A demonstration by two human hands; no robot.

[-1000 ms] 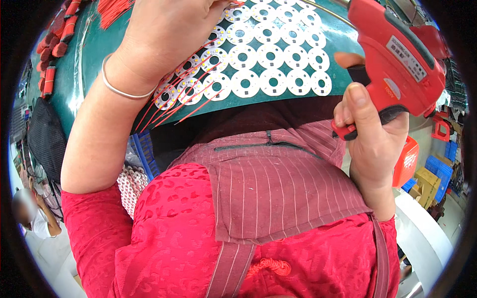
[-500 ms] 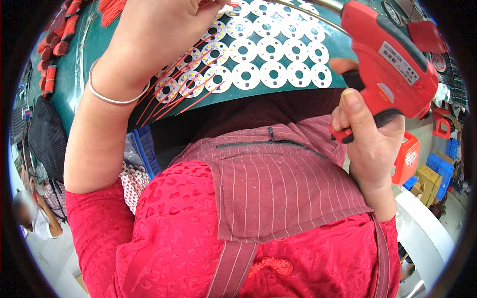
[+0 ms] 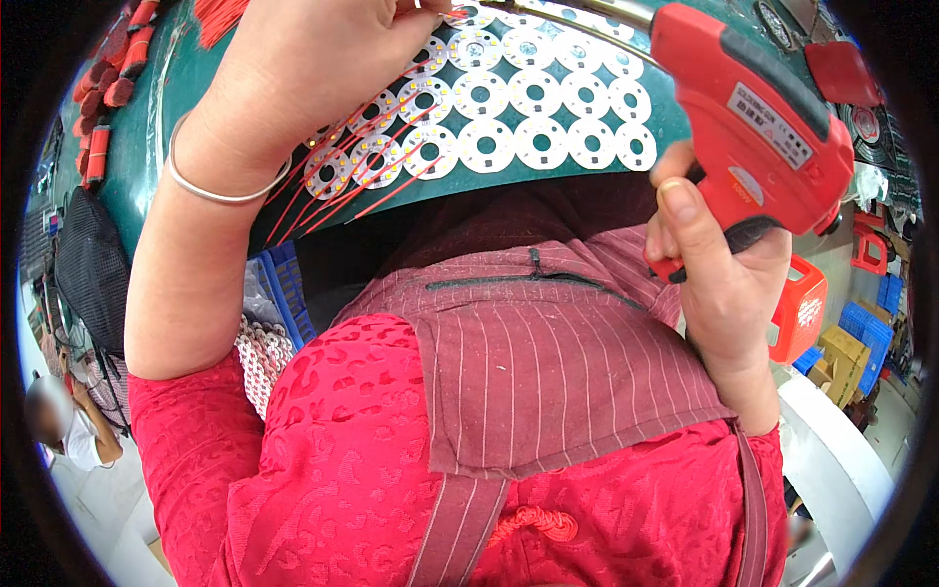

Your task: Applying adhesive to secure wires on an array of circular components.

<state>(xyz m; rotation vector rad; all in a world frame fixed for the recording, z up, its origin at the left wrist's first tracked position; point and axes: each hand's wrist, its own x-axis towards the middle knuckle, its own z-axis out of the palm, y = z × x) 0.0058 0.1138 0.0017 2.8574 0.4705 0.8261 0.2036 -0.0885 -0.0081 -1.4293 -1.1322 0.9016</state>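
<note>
My right hand (image 3: 719,264) grips a red and black soldering gun (image 3: 758,127) by its handle, its finger at the trigger. The gun's metal barrel points up and left over the ring-shaped white LED boards (image 3: 486,146), laid out in rows. My left hand (image 3: 337,44) is above the boards' left side, thumb and finger pinched at a red wire (image 3: 457,14); the fingertips are partly cut off by the upper edge. Several red wires (image 3: 337,201) lie across the nearest boards at the left, below my left wrist. The gun's tip cannot be made out clearly.
Bundles of red wire (image 3: 98,157) lie along the left of the green table (image 3: 161,186), another bunch (image 3: 217,20) at the top. A blue crate (image 3: 284,289) sits below the table edge. At the right are a red stool (image 3: 797,308) and blue crates (image 3: 866,338).
The soldering gun and my right hand have shifted slightly left. My left hand has moved only a little, still pinched. The boards appear slightly lower and to the right in the picture.
</note>
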